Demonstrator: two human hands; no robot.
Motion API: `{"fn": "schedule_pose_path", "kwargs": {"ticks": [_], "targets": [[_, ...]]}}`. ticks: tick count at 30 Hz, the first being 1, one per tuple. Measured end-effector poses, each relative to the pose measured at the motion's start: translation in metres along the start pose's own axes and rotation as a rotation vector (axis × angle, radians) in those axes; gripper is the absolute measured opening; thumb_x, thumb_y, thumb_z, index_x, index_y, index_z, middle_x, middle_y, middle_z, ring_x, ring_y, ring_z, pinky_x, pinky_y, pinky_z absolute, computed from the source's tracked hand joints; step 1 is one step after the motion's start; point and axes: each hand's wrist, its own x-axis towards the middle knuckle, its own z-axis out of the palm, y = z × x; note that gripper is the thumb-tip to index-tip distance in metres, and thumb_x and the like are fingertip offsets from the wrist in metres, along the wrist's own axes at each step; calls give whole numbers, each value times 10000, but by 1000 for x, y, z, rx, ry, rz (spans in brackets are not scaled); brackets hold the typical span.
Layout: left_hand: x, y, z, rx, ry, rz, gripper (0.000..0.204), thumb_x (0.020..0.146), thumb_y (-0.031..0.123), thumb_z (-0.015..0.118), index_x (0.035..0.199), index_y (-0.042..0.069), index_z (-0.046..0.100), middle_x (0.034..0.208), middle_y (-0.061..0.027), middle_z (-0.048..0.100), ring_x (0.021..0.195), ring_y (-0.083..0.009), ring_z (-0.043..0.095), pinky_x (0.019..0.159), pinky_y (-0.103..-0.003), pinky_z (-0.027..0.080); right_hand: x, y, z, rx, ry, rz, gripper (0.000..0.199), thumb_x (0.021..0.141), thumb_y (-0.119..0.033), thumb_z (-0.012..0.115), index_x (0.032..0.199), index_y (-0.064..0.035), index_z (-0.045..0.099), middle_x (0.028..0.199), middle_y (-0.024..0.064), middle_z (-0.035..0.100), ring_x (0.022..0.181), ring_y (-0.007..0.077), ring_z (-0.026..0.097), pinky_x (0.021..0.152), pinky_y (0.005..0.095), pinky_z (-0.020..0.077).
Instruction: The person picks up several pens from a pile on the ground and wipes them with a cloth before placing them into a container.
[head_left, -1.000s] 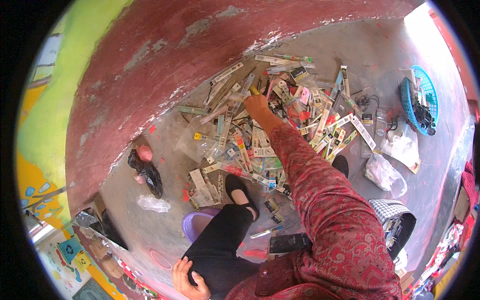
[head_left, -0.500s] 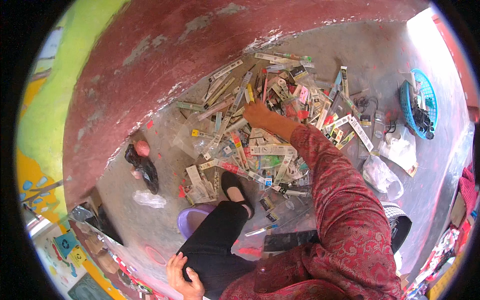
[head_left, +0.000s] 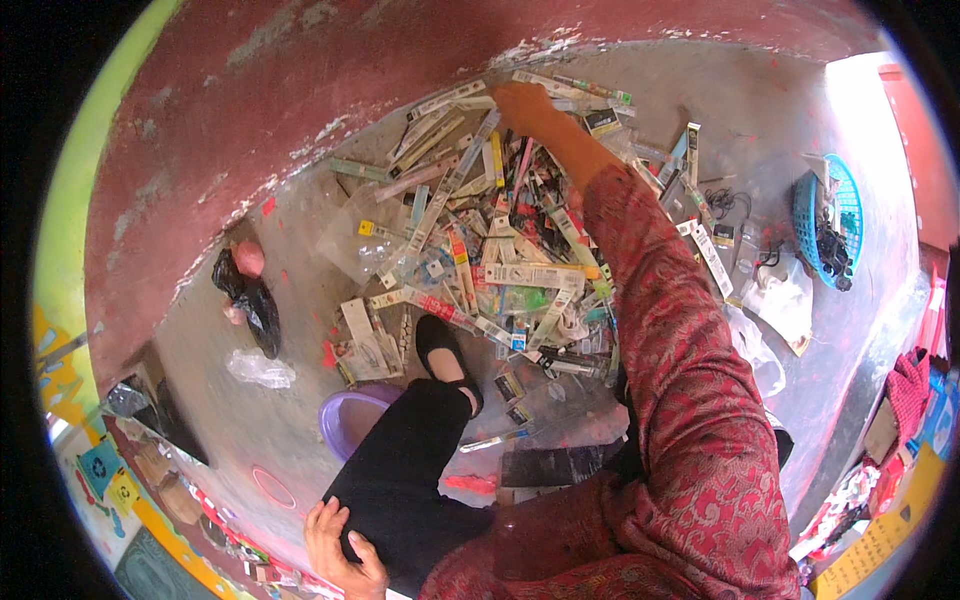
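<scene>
My right hand (head_left: 522, 106) reaches to the far edge of a heap of long, narrow clear packets (head_left: 440, 225) with printed cards, close to the wall. Its fingers point down and away, so whether they hold anything is hidden. Beside it on the left lies a pale strip-shaped packet (head_left: 447, 100); another long packet (head_left: 560, 84) lies to its right. Below the hand a slim yellow packet (head_left: 496, 160) rests on the heap. My left hand (head_left: 345, 552) lies on my black-trousered leg, fingers apart and holding nothing.
A lilac basin (head_left: 335, 425) stands beside my leg. Black and clear plastic bags (head_left: 262, 315) lie on the floor at left. At right are white plastic bags (head_left: 785, 300) and a blue basket (head_left: 803, 215) with black items. The worn red wall (head_left: 270, 110) closes off the far side.
My right hand has moved from the yellow packet in the heap farther away, to the edge by the wall. My left hand stays on my leg. The whole view has shifted somewhat.
</scene>
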Motion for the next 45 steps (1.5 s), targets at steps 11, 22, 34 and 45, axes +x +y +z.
{"fn": "schedule_pose_path", "kwargs": {"ticks": [11, 22, 34, 45], "targets": [[-3, -14, -2, 51, -47, 7, 247, 783, 117, 447, 935, -43, 558, 1036, -195, 574, 1003, -372, 509, 914, -443, 356, -3, -29, 1, -74, -285, -125, 213, 713, -119, 591, 910, -41, 620, 977, 134, 600, 856, 283, 607, 698, 454, 474], [-3, -4, 0, 6, 24, 6, 231, 750, 97, 454, 900, -36, 569, 1002, -191, 584, 981, -380, 517, 903, -444, 362, -80, 5, -92, -50, -363, -276, 216, 687, -74, 549, 893, -71, 614, 859, 164, 617, 849, 321, 602, 658, 446, 484], [10, -2, -1, 48, -7, -13, 195, 742, 99, 466, 869, -9, 566, 981, -171, 594, 967, -366, 530, 881, -431, 378, 50, -71, 5, -146, -87, -68, 210, 793, -175, 500, 924, -91, 640, 957, 113, 614, 898, 250, 606, 722, 445, 475], [10, -7, -3, 21, 8, 7, 196, 723, 90, 473, 860, -18, 563, 958, -183, 592, 949, -377, 532, 868, -441, 386, 13, -82, 10, -47, -444, -276, 216, 746, -153, 546, 932, -66, 613, 1024, 140, 591, 932, 304, 579, 718, 468, 445]]}}
